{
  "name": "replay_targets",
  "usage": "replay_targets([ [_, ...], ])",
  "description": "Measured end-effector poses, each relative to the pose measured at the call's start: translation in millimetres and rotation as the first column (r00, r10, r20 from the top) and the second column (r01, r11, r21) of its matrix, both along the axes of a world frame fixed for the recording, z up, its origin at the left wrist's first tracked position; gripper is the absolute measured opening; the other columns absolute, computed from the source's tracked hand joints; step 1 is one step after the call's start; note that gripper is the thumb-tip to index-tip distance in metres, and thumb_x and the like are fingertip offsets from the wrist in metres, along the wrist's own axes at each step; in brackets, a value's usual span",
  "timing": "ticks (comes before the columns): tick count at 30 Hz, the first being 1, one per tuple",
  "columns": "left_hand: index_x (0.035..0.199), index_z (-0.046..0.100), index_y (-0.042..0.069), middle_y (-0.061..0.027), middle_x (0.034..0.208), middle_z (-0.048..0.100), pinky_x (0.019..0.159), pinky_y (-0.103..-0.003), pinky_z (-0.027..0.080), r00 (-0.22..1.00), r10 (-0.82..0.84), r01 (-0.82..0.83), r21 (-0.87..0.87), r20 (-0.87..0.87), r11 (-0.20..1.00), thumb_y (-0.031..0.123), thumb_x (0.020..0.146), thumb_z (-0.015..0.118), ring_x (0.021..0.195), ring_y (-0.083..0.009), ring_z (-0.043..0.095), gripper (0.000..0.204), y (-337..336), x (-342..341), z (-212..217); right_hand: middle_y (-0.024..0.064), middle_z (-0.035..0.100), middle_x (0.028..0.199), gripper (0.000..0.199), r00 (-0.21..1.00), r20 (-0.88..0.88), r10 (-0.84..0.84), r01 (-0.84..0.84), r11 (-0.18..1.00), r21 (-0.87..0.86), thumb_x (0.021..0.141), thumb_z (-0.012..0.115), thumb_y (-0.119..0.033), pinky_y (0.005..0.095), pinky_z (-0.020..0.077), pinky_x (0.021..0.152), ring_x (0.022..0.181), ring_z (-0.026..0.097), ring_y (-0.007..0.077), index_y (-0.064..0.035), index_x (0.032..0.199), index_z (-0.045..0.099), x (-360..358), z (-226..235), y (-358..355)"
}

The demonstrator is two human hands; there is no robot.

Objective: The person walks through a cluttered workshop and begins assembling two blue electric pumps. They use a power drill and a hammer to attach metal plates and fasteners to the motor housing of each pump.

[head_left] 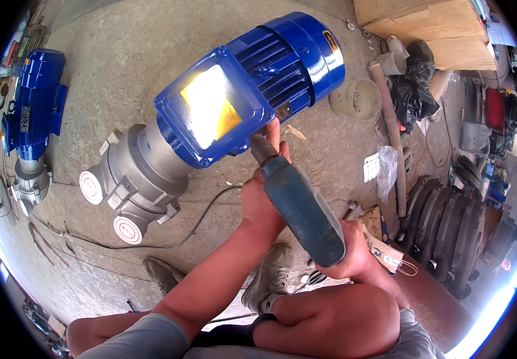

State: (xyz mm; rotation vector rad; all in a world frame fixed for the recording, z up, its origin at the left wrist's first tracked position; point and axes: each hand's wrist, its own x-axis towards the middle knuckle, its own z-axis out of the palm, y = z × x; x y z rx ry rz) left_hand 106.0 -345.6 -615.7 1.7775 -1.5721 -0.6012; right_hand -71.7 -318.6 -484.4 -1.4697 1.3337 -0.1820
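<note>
A blue electric motor [294, 60] with a silver-grey pump head [144, 173] lies on the floor. Glare covers much of the label on its square terminal box [171, 105]. My right hand [351, 251] is wrapped round the rear grip of a dark teal power drill [303, 209]. The drill's chuck [262, 148] points at the side of the terminal box; its tip is hidden against the blue housing. Partly behind the drill, my left hand [261, 194] is bent at the box's lower corner, fingertips by the chuck. Whatever those fingers grip is hidden.
A second blue motor [34, 102] with a pump stands at the left. A black cable [195, 227] crosses the concrete floor. To the right are a round bucket [357, 99], a long pipe [390, 143], a black plastic bag [417, 87], a cardboard box [432, 30] and dark ribbed castings [444, 227].
</note>
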Motion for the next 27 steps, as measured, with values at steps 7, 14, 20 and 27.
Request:
replay_targets([
  [7, 0.159, 0.052, 0.003, -0.0107, 0.175, 0.046, 0.058, -0.038, 0.063, 0.999, 0.021, -0.019, 0.054, -0.033, 0.998, 0.017, 0.112, 0.059, 0.087, -0.0303, 0.082, 0.049, 0.2, -0.6, 2.4, 0.0152, 0.074, 0.080, 0.030, 1.000, 0.006, -0.018, 0.017, 0.999, 0.027, 0.067, 0.083, -0.017, 0.0404, 0.0580, 0.066, 0.069, 0.074, 0.0320, -0.0042, 0.092, 0.073, 1.8, 1.0, -1.1],
  [14, 0.170, 0.040, 0.006, -0.0101, 0.168, 0.056, 0.061, -0.038, 0.062, 0.998, 0.034, -0.034, 0.004, 0.059, 0.999, 0.021, 0.115, 0.057, 0.093, -0.0306, 0.083, 0.059, 0.2, -2.9, -0.1, 0.0170, 0.078, 0.096, 0.061, 0.998, 0.006, 0.066, -0.066, 0.997, 0.049, 0.067, 0.090, -0.023, 0.0435, 0.0618, 0.076, 0.084, 0.078, 0.0405, -0.0030, 0.122, 0.074, -9.9, -3.2, 2.6],
  [20, 0.175, 0.034, 0.012, -0.0093, 0.158, 0.066, 0.063, -0.038, 0.062, 0.996, 0.048, -0.052, 0.051, 0.070, 0.997, 0.023, 0.117, 0.054, 0.092, -0.0295, 0.083, 0.062, 1.3, -5.6, 0.1, 0.0186, 0.077, 0.093, 0.060, 0.998, 0.013, 0.064, -0.064, 0.998, 0.003, 0.065, 0.088, -0.021, 0.0442, 0.0619, 0.075, 0.084, 0.076, 0.0437, -0.0022, 0.120, 0.074, -10.0, -5.6, 4.8],
  [27, 0.175, 0.030, 0.010, -0.0191, 0.149, 0.070, 0.061, -0.041, 0.061, 0.995, -0.009, 0.028, 0.198, -0.096, 0.980, 0.023, 0.111, 0.059, 0.079, -0.0311, 0.081, 0.071, 8.6, 2.3, 8.4, 0.0151, 0.075, 0.083, 0.036, 0.996, 0.089, -0.005, 0.011, 0.998, -0.059, 0.069, 0.082, -0.015, 0.0395, 0.0602, 0.070, 0.073, 0.076, 0.0296, -0.0009, 0.101, 0.074, -19.2, -21.1, 11.8],
])
